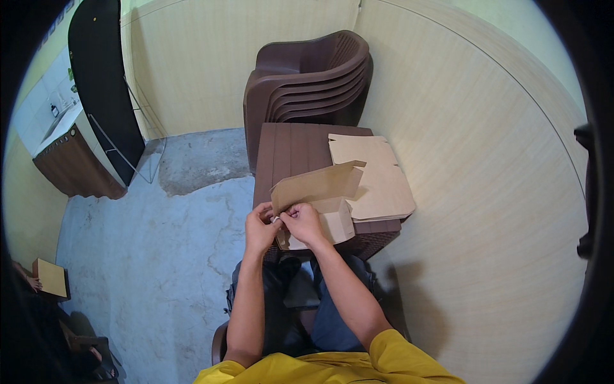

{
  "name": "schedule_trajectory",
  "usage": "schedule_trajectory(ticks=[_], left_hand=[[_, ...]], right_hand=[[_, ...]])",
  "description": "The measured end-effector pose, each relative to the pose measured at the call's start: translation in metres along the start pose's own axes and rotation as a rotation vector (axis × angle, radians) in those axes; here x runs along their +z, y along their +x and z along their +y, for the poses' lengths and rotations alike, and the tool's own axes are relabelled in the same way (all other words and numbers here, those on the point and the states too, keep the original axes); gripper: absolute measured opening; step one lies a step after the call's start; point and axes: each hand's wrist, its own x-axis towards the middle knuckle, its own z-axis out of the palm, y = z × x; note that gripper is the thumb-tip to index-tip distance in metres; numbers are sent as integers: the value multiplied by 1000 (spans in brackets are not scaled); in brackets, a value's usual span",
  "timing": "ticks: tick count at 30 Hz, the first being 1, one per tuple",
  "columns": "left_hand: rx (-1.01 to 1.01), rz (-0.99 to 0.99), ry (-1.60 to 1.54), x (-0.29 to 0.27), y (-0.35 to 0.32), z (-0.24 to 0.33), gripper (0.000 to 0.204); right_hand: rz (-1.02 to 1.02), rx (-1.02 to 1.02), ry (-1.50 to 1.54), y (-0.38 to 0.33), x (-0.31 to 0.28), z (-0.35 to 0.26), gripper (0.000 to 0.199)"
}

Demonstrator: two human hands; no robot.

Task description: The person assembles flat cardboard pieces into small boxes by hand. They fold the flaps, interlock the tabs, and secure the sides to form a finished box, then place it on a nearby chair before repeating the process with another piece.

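A partly folded brown cardboard box (pixel 337 216) rests on the near part of the brown table (pixel 281 150), its lid flap (pixel 316 182) standing tilted up on the far side. My left hand (pixel 259 230) pinches the box's left corner from outside. Close against it, my right hand (pixel 304 224) has its fingers bent and pressed together at the same corner. A small pale bit shows between the two hands; what it is I cannot make out. The fingers hide most of that corner and its tabs.
Flat cardboard blanks (pixel 377 176) lie stacked on the table's right side, by the wooden wall panel (pixel 486 192). Stacked brown plastic chairs (pixel 313 77) stand behind the table. At far left, another person's hand (pixel 32 281) touches a cardboard box (pixel 51 277).
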Motion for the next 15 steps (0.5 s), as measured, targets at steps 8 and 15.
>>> schedule_trajectory(ticks=[8,15], left_hand=[[-57,103,-70,2,-5,-1,44],[-52,105,-109,-1,-6,-3,35]], right_hand=[[80,-76,-22,-7,-1,-8,32],[49,30,127,-3,1,-4,18]])
